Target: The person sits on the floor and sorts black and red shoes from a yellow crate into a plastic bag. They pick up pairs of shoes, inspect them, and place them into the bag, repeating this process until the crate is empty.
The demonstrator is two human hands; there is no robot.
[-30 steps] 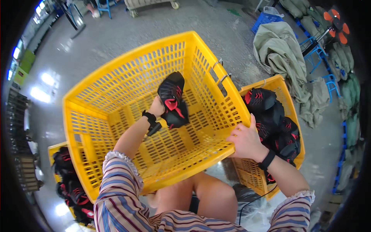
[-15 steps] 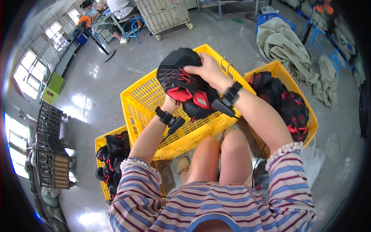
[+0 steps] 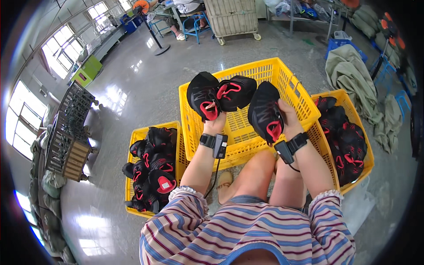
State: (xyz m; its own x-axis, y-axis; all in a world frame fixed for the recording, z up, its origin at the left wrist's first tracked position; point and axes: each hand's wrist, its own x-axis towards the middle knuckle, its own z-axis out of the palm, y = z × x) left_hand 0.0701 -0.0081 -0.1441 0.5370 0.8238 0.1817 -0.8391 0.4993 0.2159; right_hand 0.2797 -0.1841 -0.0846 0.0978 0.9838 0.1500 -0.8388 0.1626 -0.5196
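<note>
My left hand is closed on a black shoe upper with a red lining, held over the left part of an empty-looking yellow crate. Another black shoe upper sits against it on the right, seemingly in the same hand. My right hand grips a separate black shoe upper by its right side, toe end pointing away from me. Its red collar faces me. Both hands' fingers are partly hidden behind the uppers.
A lower yellow crate on the left and another yellow crate on the right hold heaps of black and red uppers. Farther off are a wheeled cart, a fan stand, grey-green cloth and a wooden rack.
The bundle of uppers, earlier held together in both hands, is now apart: one upper is in my right hand, the others stay at my left. The view has shifted, so the scene sits farther right.
</note>
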